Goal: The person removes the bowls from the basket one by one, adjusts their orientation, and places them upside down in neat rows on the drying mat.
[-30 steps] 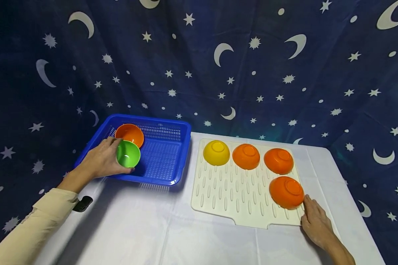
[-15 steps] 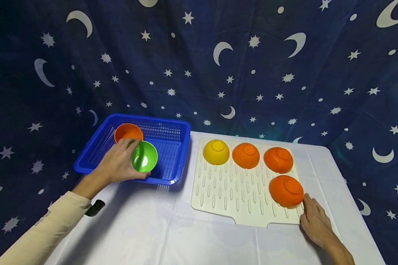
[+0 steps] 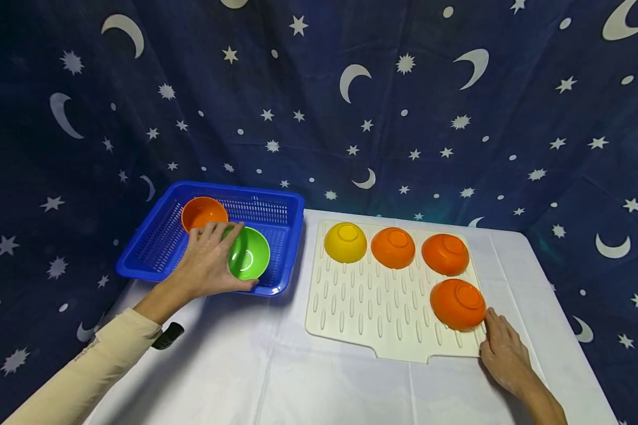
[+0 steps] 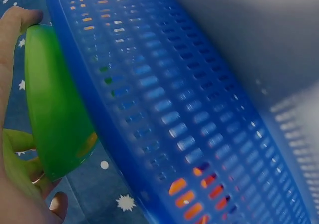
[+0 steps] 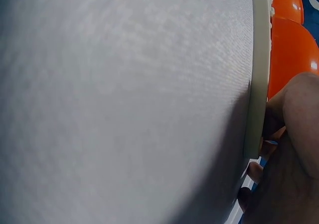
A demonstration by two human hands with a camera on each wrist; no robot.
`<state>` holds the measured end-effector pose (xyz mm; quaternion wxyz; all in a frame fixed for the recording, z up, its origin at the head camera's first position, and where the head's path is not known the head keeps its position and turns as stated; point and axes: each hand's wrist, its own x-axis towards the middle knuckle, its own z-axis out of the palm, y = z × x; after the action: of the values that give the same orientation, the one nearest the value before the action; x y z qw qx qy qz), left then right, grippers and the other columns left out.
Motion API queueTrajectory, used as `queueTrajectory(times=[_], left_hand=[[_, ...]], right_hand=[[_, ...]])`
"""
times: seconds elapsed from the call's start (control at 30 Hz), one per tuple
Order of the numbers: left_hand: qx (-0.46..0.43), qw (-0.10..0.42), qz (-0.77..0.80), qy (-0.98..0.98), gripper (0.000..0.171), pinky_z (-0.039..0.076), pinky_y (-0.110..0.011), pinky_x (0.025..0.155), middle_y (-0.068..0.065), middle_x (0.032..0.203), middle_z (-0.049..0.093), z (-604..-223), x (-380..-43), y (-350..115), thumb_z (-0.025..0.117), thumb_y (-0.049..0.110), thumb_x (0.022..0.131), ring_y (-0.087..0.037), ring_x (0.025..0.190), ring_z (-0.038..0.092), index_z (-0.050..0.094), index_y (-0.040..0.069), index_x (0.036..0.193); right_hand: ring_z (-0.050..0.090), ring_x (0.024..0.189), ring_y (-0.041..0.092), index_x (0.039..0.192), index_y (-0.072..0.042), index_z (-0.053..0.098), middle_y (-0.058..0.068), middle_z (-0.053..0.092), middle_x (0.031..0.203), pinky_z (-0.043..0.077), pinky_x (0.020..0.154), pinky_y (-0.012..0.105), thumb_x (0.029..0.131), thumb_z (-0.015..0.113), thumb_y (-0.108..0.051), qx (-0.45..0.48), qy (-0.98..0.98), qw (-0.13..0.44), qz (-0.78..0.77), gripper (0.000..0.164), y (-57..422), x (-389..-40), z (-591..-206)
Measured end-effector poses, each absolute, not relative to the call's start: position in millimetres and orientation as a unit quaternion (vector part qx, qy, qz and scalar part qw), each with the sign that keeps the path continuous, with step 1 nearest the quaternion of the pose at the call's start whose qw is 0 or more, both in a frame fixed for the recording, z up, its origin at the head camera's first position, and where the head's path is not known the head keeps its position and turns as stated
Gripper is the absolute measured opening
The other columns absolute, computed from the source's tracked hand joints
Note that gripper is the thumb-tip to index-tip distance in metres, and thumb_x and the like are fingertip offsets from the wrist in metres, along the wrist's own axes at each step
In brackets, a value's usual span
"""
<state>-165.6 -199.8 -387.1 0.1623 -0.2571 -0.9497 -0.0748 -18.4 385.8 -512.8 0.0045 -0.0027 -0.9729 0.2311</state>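
Observation:
My left hand [image 3: 208, 260] holds a small green bowl [image 3: 250, 254] by its rim, thumb at the near side and fingers at the far side. The bowl's inside faces up, and it is over the blue plastic basket [image 3: 296, 242]. In the left wrist view the green bowl [image 4: 55, 99] shows side-on beside the basket's slotted wall [image 4: 164, 104]. My right hand [image 3: 507, 354] rests at the right edge of a cream draining board [image 3: 372, 307], fingertips close to an upturned orange bowl [image 3: 454, 304]. In the right wrist view its fingers are at the board's edge [image 5: 258, 74].
Another orange bowl [image 3: 204, 209] sits mouth-up in the basket's back left corner. Along the board's back edge stand an upturned yellow bowl [image 3: 345, 245] and two upturned orange bowls. A white cloth [image 3: 319, 383] covers the table; a dark star-patterned curtain [image 3: 319, 88] hangs behind.
The left hand has carried the green bowl to the right across the basket. My right hand and the bowls on the board have stayed put.

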Motion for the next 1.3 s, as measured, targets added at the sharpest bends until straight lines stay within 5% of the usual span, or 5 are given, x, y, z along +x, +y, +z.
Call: queueTrajectory(times=[1.03, 1.3], left_hand=[[-0.275, 0.188, -0.227, -0.915, 0.111, 0.032, -0.053, 0.082, -0.020, 0.133, 0.049, -385, -154, -132, 0.086, 0.065, 0.055, -0.040, 0.111, 0.042, 0.053, 0.012, 0.147], [-0.278, 0.190, -0.244, -0.909, 0.108, 0.031, -0.051, 0.081, -0.017, 0.131, 0.050, -385, -151, -114, 0.087, 0.064, 0.053, -0.038, 0.111, 0.042, 0.055, 0.012, 0.142]], right_hand=[[0.015, 0.138, 0.062, 0.150, 0.019, 0.020, 0.042, 0.022, 0.150, 0.016, 0.098, 0.080, 0.098, 0.038, -0.001, -0.008, -0.965, 0.021, 0.261, 0.058, 384, -20, -509], [0.018, 0.132, 0.067, 0.146, 0.024, 0.016, 0.049, 0.022, 0.143, 0.011, 0.108, 0.075, 0.094, 0.040, 0.006, -0.029, -0.947, 0.019, 0.319, 0.060, 383, -22, -502]])
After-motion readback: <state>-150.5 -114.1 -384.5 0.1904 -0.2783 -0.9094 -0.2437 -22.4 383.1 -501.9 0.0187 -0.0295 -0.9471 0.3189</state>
